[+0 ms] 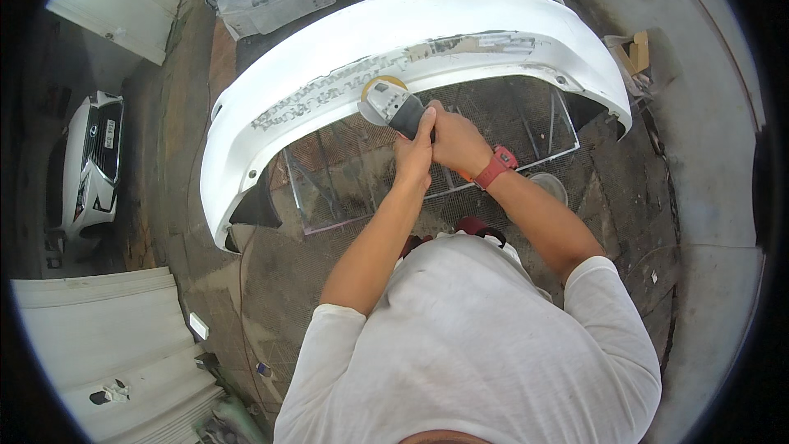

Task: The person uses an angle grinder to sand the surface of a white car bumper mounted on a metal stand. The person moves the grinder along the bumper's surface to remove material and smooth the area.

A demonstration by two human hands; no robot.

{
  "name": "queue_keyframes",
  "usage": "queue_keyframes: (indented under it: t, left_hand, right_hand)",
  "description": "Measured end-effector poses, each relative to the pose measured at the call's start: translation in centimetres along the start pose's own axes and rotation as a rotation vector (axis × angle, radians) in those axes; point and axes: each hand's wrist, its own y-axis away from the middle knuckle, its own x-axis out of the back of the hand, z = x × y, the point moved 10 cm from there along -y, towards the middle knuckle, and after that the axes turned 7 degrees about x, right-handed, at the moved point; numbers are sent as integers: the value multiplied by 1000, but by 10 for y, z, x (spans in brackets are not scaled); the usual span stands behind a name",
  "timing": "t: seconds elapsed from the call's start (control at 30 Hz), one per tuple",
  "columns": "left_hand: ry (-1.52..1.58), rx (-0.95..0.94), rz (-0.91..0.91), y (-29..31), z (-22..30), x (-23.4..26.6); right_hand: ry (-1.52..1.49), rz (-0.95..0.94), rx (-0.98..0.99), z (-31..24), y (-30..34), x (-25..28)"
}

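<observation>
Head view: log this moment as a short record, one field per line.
Tool: hand-held power tool with a yellow-edged disc
Left hand: on the tool's dark handle end
Right hand: beside it, gripping the same end
Wrist: red watch, right arm
Workpiece: white bumper, patchy grey markings across its middle
Disc contact: cannot tell
Background: white car front, far left

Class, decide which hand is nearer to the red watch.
Right. The right hand is just beyond the red watch, worn on its own wrist; the left hand is farther off, to the watch's left.
</observation>
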Motion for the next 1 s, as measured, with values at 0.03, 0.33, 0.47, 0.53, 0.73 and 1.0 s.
queue_keyframes:
  t: [0.03, 0.33, 0.47, 0.53, 0.73, 1.0]
  left_hand:
    - [-13, -2, -7, 1, 1, -2]
    - [12, 1, -1, -1, 1, 0]
    - [34, -19, 19, -3, 2, 8]
    - [52, -25, 30, -4, 1, 11]
    - [22, -29, 43, 6, 15, 11]
    - [-27, -45, 97, 1, 10, 17]
  right_hand:
    - [-13, 36, -1, -1, 2, 3]
    - [-25, 39, -7, 0, 1, 3]
    - [-30, 5, 5, -7, -4, -1]
    - [-13, -11, 14, -10, -5, -2]
    - [-47, 9, 30, -9, -10, -8]
    - [-44, 2, 22, -6, -9, -7]
